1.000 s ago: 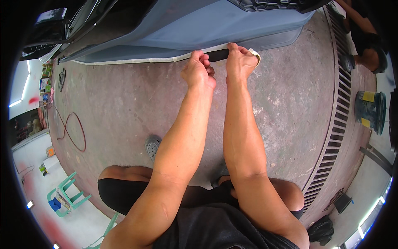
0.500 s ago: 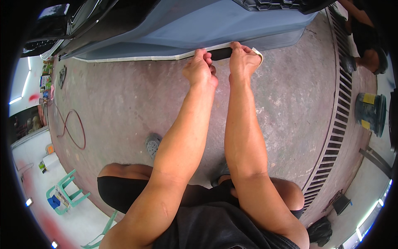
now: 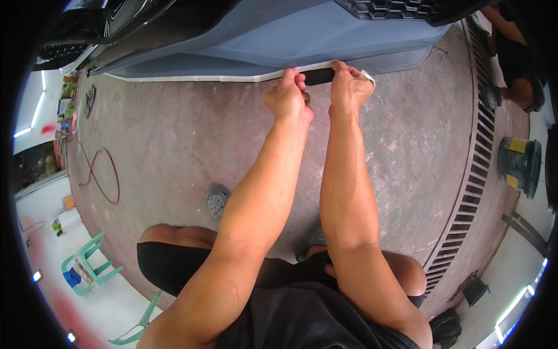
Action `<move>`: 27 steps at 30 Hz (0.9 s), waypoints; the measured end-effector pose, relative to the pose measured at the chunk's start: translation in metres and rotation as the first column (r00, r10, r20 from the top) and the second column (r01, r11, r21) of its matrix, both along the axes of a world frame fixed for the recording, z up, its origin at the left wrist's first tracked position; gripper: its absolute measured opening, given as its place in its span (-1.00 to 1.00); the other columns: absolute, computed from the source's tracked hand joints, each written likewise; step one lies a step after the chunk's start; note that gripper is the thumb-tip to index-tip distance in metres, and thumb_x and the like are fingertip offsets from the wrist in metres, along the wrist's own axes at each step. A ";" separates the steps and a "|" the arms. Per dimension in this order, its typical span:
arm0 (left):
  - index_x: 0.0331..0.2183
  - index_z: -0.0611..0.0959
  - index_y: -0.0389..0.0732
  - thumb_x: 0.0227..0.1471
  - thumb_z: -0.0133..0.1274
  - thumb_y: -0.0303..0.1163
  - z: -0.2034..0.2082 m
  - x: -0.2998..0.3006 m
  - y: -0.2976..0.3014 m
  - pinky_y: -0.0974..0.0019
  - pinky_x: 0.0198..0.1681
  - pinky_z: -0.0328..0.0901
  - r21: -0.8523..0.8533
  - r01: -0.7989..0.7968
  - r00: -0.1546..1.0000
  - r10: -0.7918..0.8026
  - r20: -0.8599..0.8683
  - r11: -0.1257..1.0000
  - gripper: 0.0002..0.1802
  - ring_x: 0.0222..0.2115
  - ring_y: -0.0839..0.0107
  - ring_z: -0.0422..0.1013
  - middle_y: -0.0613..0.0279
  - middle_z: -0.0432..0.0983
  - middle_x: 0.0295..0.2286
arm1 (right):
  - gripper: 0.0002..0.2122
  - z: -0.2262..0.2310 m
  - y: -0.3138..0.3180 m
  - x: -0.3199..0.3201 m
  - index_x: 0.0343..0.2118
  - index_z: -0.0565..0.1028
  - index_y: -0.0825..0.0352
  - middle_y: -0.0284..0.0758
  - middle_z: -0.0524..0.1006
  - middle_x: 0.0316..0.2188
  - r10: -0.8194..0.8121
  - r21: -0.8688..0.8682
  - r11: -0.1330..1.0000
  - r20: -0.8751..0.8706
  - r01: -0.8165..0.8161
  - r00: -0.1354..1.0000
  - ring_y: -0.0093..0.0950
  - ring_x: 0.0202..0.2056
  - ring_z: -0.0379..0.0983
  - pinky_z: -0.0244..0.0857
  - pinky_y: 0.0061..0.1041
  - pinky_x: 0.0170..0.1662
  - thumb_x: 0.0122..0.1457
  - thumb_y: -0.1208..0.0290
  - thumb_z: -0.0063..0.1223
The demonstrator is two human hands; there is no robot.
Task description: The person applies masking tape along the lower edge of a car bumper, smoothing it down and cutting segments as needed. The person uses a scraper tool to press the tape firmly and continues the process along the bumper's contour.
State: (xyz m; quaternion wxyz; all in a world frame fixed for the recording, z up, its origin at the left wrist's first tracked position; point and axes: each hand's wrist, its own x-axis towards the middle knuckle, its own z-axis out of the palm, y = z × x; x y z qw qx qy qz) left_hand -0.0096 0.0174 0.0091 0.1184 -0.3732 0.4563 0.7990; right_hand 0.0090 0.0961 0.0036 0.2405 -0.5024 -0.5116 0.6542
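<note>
Tape (image 3: 192,78), left grip (image 3: 287,98) and right grip (image 3: 350,88) have all slid rightward in the view over the last second, together with the bumper (image 3: 290,43), so it looks like a turn of the head; against the bumper the grips have hardly shifted. Tape runs along the bumper's lower edge, from its far left end to the hands, with a pale loop curling out beside the right grip. Right grip is pinched closed on the tape near the edge; left grip has thumb and fingers drawn together at the tape just left of it, though I cannot tell whether it holds or only presses. Between them hangs a black strip (image 3: 318,76) below the pale line, its nature unclear. To do this well, I would keep light tension from the right, press down from the left in short runs, and follow the edge's bend without stretching, since a pulled strip may lift there. Keeping the loop off the floor (image 3: 163,139) should save the adhesive from grit. A shoe (image 3: 217,203) stands nearer the body; rightward lie a grate (image 3: 461,221) and bucket (image 3: 520,166)
</note>
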 end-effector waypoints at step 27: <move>-0.45 0.54 -0.18 0.07 0.22 -0.48 0.000 0.001 -0.001 0.52 -0.65 0.13 -0.004 0.036 0.999 -0.036 -0.011 0.999 -0.85 -0.61 0.65 0.30 0.36 0.50 -0.52 | -0.79 -0.006 0.000 -0.001 -0.39 0.60 0.50 -0.31 0.57 -0.44 -0.007 0.016 1.000 0.007 0.007 1.000 -0.50 -0.39 0.44 0.34 -0.46 -0.23 0.05 0.42 0.32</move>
